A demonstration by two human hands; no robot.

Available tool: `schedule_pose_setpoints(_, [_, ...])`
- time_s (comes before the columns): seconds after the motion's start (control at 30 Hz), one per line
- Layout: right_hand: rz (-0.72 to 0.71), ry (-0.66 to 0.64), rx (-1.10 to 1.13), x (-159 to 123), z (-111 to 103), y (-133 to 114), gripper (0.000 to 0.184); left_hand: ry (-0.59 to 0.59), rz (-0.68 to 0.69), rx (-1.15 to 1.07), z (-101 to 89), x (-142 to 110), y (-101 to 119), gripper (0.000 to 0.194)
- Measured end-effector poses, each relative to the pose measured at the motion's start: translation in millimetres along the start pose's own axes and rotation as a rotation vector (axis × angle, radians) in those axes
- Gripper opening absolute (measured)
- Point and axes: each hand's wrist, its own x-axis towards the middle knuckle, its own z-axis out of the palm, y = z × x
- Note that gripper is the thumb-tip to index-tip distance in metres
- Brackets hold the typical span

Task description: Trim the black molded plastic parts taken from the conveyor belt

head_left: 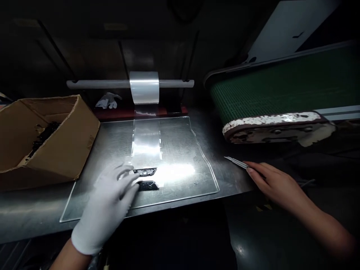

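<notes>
A torn cardboard box [56,138] stands well left of the fingers, open side up, with a heap of small black parts [42,137] inside. The left hand [108,204], in a white glove, lies flat with fingers spread; at its fingertips are two dark glossy trim pieces [146,178], long axes running left-right, on a clear sheet [180,157]. The bare right hand [274,182], fingers loosely together, touches a slim metal blade [236,162] pointing away-left.
</notes>
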Motion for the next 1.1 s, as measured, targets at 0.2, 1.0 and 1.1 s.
schedule_pose_setpoints(0.2, [-0.11, 0.187, 0.05, 19.0, 10.9, -45.3, 0.042, -0.269, 0.135, 0.228, 5.7, 13.8, 34.5, 0.033])
schedule_pose_setpoints(1.0, [-0.583, -0.052, 0.433, 24.8, 42.3, -231.1, 0.033, 0.285, 0.074, -0.112, -15.7, -78.4, -5.1, 0.044])
schedule_pose_setpoints(1.1, [-0.484, -0.249, 0.766, 2.9, 40.0, -258.2, 0.024, 0.396, 0.0, -0.024, -9.0, -102.3, -7.8, 0.051])
